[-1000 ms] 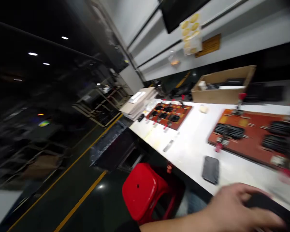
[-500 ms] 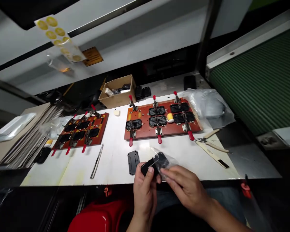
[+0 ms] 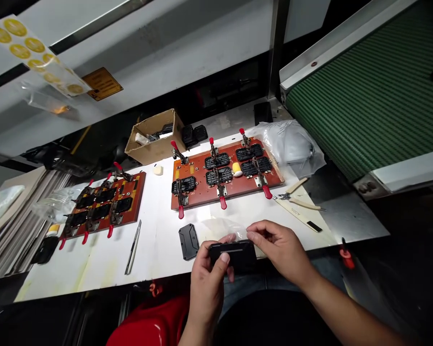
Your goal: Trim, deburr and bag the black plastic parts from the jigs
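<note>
My left hand [image 3: 209, 278] grips a flat black plastic part [image 3: 234, 254] at the table's front edge, thumb on its top. My right hand [image 3: 279, 250] pinches a clear plastic bag [image 3: 223, 227] at the part's right end. Another black part [image 3: 188, 241] lies on the white table [image 3: 159, 245] just left of my hands. Behind them sits a red-brown fixture board [image 3: 223, 173] with red-handled clamps and several black parts in it.
A second red-brown fixture board [image 3: 101, 204] lies at the left, tweezers [image 3: 133, 247] beside it. A cardboard box [image 3: 153, 137] stands behind. Crumpled plastic bags [image 3: 292, 144], pliers [image 3: 299, 199] and a green conveyor belt [image 3: 368, 91] are at the right. Red stool [image 3: 147, 327] below.
The view swung from the aisle at the left to the table. My hands have drawn the black part nearer the table edge, and it now shows largely out of the clear bag.
</note>
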Motion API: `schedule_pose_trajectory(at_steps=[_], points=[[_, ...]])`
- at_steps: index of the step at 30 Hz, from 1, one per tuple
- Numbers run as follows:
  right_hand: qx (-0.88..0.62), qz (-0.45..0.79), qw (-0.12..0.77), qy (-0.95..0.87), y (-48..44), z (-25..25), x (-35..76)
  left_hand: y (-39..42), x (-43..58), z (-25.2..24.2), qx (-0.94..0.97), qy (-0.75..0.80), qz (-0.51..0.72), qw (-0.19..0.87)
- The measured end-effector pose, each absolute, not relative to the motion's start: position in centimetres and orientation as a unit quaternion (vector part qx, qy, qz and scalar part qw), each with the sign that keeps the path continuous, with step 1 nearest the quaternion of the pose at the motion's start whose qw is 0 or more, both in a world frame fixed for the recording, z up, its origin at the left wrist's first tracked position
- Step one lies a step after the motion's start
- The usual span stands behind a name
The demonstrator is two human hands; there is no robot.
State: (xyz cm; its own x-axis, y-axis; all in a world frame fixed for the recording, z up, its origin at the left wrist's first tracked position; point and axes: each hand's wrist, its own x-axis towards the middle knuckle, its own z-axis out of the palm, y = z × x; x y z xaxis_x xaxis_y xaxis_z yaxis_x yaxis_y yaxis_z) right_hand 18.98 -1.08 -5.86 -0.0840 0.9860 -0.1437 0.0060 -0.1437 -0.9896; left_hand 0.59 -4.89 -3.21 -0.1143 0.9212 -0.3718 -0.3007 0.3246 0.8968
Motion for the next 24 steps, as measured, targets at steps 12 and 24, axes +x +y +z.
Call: schedule_pose_trajectory(at_steps=[12, 24], points=[[-0.408, 0.371, 0.474, -0.686, -4.5, -6.7, 14.8, -5.0, 2.2, -5.1, 0.251, 0.613, 0.592, 0.458], [-0.323, 0.439, 0.455, -0.704, -3.7, -4.5, 15.8, -5.2, -0.6, -5.3, 0.510, 0.593, 0.411, 0.468]])
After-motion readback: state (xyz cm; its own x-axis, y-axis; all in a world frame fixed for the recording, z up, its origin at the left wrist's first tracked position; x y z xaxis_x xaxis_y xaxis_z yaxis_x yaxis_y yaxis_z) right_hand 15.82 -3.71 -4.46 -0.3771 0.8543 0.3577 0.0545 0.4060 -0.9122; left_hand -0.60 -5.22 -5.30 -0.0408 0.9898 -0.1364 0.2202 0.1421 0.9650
